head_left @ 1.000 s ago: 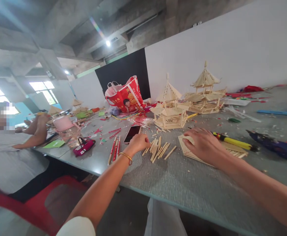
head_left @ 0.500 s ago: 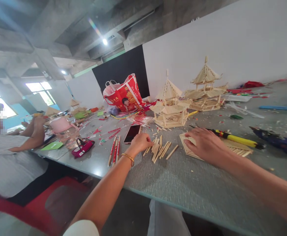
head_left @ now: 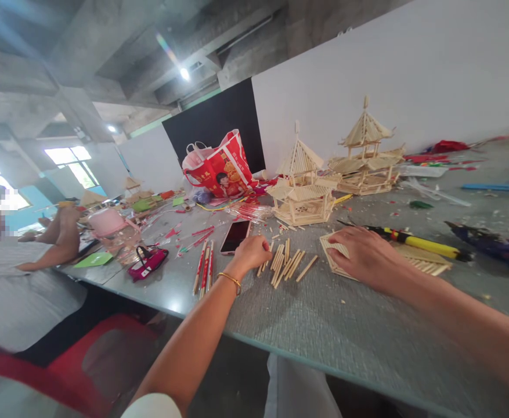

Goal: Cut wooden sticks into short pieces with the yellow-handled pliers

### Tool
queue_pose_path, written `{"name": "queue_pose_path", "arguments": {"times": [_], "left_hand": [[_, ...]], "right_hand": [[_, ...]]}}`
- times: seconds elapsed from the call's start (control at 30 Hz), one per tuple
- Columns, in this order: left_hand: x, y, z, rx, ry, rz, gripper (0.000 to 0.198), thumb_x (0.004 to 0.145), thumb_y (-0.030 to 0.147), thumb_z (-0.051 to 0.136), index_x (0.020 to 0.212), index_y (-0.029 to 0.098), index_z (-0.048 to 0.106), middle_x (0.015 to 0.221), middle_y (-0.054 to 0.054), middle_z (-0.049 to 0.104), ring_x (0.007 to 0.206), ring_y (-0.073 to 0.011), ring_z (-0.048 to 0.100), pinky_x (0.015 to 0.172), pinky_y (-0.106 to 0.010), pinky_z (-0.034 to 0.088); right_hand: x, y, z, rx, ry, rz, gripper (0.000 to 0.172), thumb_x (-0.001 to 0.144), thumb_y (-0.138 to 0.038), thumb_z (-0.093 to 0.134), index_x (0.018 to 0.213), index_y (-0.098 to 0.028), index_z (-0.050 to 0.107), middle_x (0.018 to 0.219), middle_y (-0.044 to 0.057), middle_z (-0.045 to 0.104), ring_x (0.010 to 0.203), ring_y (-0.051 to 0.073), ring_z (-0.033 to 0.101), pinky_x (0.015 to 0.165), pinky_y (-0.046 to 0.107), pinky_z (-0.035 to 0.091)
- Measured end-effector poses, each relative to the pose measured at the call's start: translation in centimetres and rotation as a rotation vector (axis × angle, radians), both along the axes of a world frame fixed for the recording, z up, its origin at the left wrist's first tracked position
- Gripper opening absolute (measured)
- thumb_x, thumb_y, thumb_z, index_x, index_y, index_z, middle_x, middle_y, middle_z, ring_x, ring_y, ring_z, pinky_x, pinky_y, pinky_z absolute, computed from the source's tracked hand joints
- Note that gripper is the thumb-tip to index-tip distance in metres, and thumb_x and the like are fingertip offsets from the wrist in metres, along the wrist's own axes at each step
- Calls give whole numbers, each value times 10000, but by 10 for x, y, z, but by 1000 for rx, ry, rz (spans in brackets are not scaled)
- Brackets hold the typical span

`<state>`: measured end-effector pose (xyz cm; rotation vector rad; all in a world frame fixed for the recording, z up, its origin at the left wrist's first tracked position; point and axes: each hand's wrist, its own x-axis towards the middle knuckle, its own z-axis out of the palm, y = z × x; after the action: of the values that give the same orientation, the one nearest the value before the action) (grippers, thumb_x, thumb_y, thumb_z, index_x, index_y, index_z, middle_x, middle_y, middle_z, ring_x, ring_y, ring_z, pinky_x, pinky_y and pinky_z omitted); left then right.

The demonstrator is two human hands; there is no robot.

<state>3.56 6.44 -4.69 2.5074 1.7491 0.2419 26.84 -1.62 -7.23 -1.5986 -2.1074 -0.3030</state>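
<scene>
My left hand (head_left: 254, 253) is closed at the left edge of a loose pile of short wooden sticks (head_left: 287, 262); whatever its fingers hold is hidden. My right hand (head_left: 358, 249) rests over a flat wooden lattice panel (head_left: 333, 255), its thumb and fingers apart. Beyond the pile stands a small stick-built pavilion (head_left: 302, 203), with a second pavilion (head_left: 365, 168) behind it to the right. A phone (head_left: 235, 237) lies just past my left hand. Left of that hand are several sticks in red-printed wrappers (head_left: 204, 270).
A yellow-and-black tool (head_left: 428, 244) and a dark blue cloth-like item (head_left: 493, 247) lie to the right. A red bag (head_left: 223, 168), pink purse (head_left: 147, 262) and pink-lidded jug (head_left: 108, 223) stand left. A person (head_left: 28, 278) sits at the far left.
The view has shifted very slightly. My left hand remains closed by the sticks, and my right hand stays over the panel.
</scene>
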Motion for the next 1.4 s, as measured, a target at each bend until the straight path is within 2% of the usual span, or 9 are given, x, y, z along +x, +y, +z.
{"name": "queue_pose_path", "arguments": {"times": [0.13, 0.33, 0.53, 0.97, 1.4], "left_hand": [[-2, -4, 2, 4, -17, -7, 148, 675, 197, 566, 798, 188, 648, 792, -32, 656, 767, -167, 588, 701, -262, 415], [-3, -8, 4, 17, -91, -38, 190, 686, 324, 624, 809, 180, 644, 737, -23, 643, 736, -163, 591, 664, -247, 410], [-4, -8, 2, 8, -78, -61, 235, 667, 361, 646, 812, 176, 643, 748, -24, 642, 739, -166, 585, 655, -249, 403], [-2, -14, 4, -12, -72, -103, 238, 697, 373, 623, 836, 180, 628, 732, -14, 631, 747, -167, 590, 655, -247, 402], [0, -12, 1, 1, -80, -89, 262, 688, 367, 621, 870, 180, 618, 745, -21, 629, 738, -170, 583, 659, -250, 394]], "right_hand": [[0, 0, 0, 9, 0, 4, 335, 849, -306, 386, 940, -138, 661, 965, 119, 669, 943, 247, 592, 850, 377, 423], [1, 0, 3, 7, 8, 5, 319, 839, -308, 393, 924, -162, 662, 946, 107, 674, 924, 243, 599, 831, 370, 431], [-1, -1, 5, -15, 20, -2, 335, 844, -308, 388, 923, -138, 665, 956, 128, 667, 943, 256, 589, 844, 382, 420], [-1, 1, 3, 28, -2, -9, 287, 839, -287, 405, 855, -164, 664, 909, 111, 669, 904, 245, 597, 809, 360, 425], [-1, 1, 2, 26, 7, 11, 295, 851, -299, 400, 876, -154, 655, 899, 114, 660, 890, 239, 591, 820, 370, 421]]}}
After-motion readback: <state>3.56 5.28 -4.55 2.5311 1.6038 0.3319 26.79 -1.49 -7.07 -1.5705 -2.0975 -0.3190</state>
